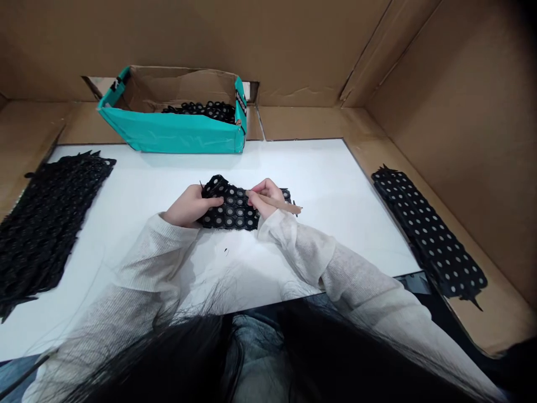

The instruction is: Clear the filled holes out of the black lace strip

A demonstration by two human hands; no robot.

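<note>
A black perforated sheet with rows of round rings and pale centres lies on the white tabletop in front of me. My left hand grips its left end, the thumb pressed on top; the far left corner is lifted and curled. My right hand is closed around a tan wooden stick, one end at the sheet's far edge and the other pointing right past the wrist. That hand rests over the sheet's right part and hides some of it. Small black scraps lie just nearer to me.
At the back stands a teal-sided cardboard box holding black ringed pieces. A stack of black sheets covers the table's left side. More dotted black sheets lie at the right edge. Cardboard walls enclose the back and sides.
</note>
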